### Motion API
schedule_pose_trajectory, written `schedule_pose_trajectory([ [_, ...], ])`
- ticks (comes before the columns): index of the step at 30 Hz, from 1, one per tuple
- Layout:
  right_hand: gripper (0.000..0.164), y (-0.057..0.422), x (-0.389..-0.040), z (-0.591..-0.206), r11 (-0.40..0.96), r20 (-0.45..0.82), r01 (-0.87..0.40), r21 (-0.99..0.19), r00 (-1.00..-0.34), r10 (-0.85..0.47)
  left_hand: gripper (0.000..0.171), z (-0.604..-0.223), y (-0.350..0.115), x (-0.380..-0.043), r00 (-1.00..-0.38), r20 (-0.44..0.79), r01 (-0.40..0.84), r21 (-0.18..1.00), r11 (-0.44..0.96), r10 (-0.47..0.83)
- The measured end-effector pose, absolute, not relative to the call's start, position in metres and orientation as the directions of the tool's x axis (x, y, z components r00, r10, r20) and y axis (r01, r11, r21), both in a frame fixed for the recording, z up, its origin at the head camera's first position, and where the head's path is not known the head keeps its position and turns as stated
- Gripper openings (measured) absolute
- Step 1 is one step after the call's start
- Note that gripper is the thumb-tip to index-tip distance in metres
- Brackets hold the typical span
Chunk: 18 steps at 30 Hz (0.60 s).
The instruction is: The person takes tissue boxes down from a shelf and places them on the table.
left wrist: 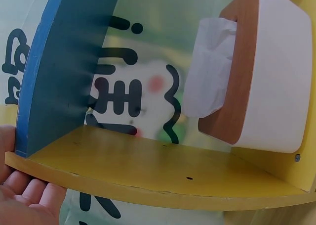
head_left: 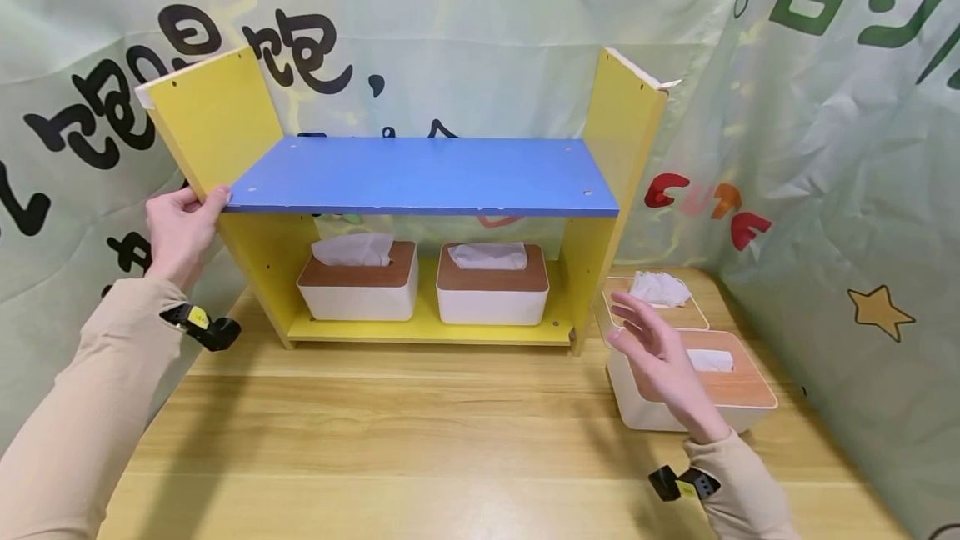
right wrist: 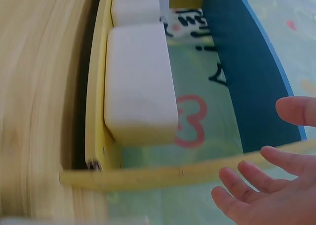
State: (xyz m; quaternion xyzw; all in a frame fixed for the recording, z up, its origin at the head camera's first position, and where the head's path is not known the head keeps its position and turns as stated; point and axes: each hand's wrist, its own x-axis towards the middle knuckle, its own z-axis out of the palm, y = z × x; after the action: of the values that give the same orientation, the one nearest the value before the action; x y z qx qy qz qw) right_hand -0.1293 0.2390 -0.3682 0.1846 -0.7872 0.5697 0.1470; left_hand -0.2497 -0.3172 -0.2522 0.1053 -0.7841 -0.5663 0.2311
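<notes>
A small shelf unit stands on the table, with yellow side panels (head_left: 630, 132), a blue middle board (head_left: 427, 177) and a yellow bottom board. My left hand (head_left: 183, 227) grips the left side panel (left wrist: 163, 168) where it meets the blue board, the thumb inside and the fingers round the outside. Two white tissue boxes with brown wooden lids, a left one (head_left: 360, 298) and a right one (head_left: 492, 302), sit on the bottom board. My right hand (head_left: 660, 357) is held with loose, spread fingers right of the unit and holds nothing.
Right of the unit, a tissue box (head_left: 738, 382) stands in front of another tissue box (head_left: 690, 317), both partly covered by my right hand. Printed fabric (head_left: 480, 15) hangs behind and at both sides. The wooden table (head_left: 420, 440) extends toward me.
</notes>
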Motion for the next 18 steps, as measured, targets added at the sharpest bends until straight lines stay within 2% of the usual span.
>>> schedule_pose_trajectory([
  [5,0.053,0.222,-0.134,-0.370,0.225,0.421,-0.444,-0.867,-0.896,-0.142,0.012,-0.252,-0.318,-0.250,-0.872,0.240,0.092,0.937,0.338,-0.426],
  [13,0.059,0.205,-0.143,-0.377,0.224,0.315,-0.346,-0.911,-0.935,-0.162,0.004,-0.252,-0.317,-0.250,-0.872,0.239,0.090,0.936,0.340,-0.428],
  [18,0.063,0.199,-0.149,-0.383,0.208,0.284,-0.317,-0.925,-0.943,-0.174,0.004,-0.252,-0.317,-0.250,-0.872,0.237,0.090,0.937,0.337,-0.428],
])
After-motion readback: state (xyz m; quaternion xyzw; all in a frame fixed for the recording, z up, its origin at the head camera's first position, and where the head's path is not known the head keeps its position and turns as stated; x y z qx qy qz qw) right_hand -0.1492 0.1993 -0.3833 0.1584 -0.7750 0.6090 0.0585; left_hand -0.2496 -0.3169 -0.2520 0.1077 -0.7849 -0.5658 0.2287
